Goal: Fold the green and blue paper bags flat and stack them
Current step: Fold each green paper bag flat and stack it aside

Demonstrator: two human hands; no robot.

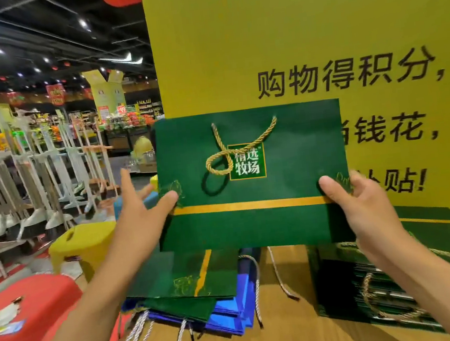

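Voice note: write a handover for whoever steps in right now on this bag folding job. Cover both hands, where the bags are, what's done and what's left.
Left hand: pinches the left edge of the held green bag, thumb on its front.
Right hand: pinches the bag's right edge.
The bag is flat, held up above the wooden table.
Done: a stack of flat green bags lies on the right.
Left: stack this bag, then probably tidy the loose green and blue pile at left-centre.

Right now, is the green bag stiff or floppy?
Probably fairly stiff: the green bag is flat though the left hand and right hand hold only its sides. Likely light, given that pinch. Its cord looks floppy, drooping in loops.
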